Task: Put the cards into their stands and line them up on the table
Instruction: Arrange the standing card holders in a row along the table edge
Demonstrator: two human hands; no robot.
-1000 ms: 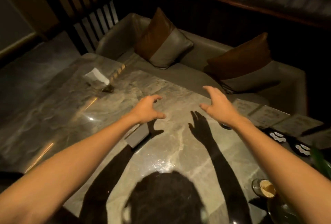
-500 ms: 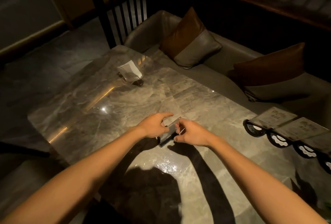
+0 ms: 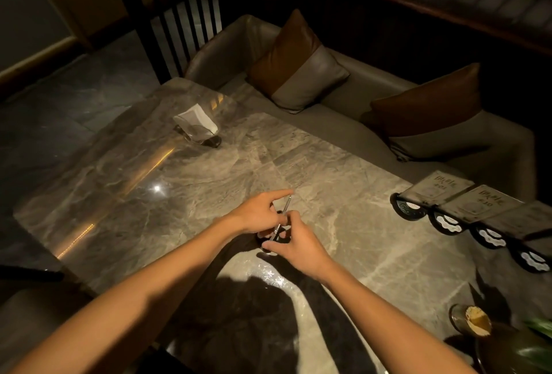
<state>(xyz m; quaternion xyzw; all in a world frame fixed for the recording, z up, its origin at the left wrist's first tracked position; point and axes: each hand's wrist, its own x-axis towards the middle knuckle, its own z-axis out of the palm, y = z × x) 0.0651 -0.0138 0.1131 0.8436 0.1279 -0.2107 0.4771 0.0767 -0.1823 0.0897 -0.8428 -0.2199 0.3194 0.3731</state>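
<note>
A thin card (image 3: 286,205) stands on edge between my two hands at the middle of the marble table (image 3: 125,170). My left hand (image 3: 259,212) grips its upper part, index finger stretched along the top. My right hand (image 3: 294,242) holds the card's lower end against a small dark round stand (image 3: 270,246), mostly hidden under my fingers. At the right edge, a row of several cards (image 3: 484,204) sits in round black stands (image 3: 447,222), side by side.
A clear holder with white napkins (image 3: 197,125) stands at the far left of the table. A grey sofa (image 3: 352,104) with two brown cushions runs behind it. A glass with a pale drink (image 3: 475,320) and green leaves sit at the near right corner.
My hands went from open above the table to closing on the card. The card turned from lying flat to standing on edge, and the stand came under my right hand.
</note>
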